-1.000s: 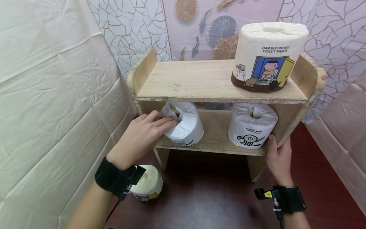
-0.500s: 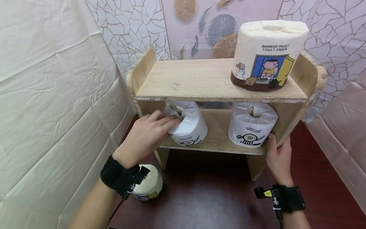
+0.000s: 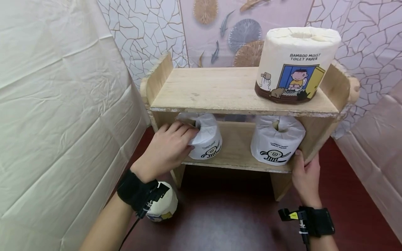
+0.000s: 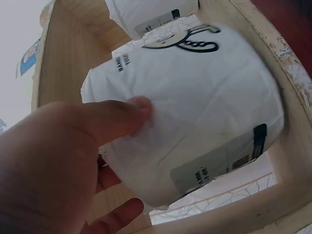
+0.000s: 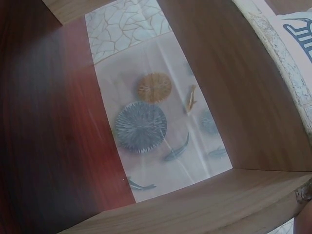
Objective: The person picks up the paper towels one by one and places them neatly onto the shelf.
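My left hand grips a white paper-wrapped toilet roll at the left of the lower shelf. In the left wrist view the thumb presses the wrapped side of this toilet roll, with fingers round its end by the core hole. A black-and-white cartoon print and lettering face forward. Another white toilet roll stands upright at the right of that shelf. My right hand holds the right side panel of the wooden shelf unit, thumb on its inner side. Only a sliver of that hand shows in the right wrist view.
A larger cream toilet roll with a coloured cartoon stands on the top board's right end. Below my left wrist, another cream roll sits on the dark red floor. A cream cloth wall rises close on the left.
My left hand has turned the left toilet roll so its print faces forward, and the roll now stands straighter. The hand has shifted slightly right; the right hand keeps its place.
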Available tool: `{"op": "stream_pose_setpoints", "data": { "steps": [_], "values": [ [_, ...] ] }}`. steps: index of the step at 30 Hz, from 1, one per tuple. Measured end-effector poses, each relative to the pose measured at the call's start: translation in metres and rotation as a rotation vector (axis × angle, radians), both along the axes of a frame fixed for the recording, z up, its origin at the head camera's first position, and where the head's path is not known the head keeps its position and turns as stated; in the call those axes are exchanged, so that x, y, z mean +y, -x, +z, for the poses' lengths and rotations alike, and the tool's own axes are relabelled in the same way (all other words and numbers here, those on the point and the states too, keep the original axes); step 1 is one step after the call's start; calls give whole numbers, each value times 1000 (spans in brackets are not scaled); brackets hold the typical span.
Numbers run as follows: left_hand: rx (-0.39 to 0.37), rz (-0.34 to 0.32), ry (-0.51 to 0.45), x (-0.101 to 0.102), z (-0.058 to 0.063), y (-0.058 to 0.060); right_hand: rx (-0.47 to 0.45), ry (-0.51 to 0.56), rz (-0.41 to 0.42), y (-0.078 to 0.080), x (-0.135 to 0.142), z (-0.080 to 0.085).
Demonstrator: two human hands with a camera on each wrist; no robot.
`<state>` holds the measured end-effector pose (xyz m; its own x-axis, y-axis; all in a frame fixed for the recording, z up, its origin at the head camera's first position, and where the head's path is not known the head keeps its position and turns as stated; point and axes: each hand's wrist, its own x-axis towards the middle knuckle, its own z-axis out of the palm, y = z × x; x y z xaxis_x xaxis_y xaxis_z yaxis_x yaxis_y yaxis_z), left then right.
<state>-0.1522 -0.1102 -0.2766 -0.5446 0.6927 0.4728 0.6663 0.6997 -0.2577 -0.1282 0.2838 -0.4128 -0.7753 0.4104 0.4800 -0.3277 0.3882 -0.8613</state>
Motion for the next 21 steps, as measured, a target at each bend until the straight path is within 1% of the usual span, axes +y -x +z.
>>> {"op": "stream_pose_setpoints", "data": {
  "steps": [4,10,16,21],
  "values": [
    [-18,4,-30,2,-2,3,6,6,1,0,0,0],
    [-36,1,-29,8,-6,7,22,21,7,0,-1,1],
    [-6,24,-42,13,-8,13,37,11,2,2,0,-1],
    [26,47,-26,18,-9,18,24,2,-18,1,-1,-2]
  ]
}}
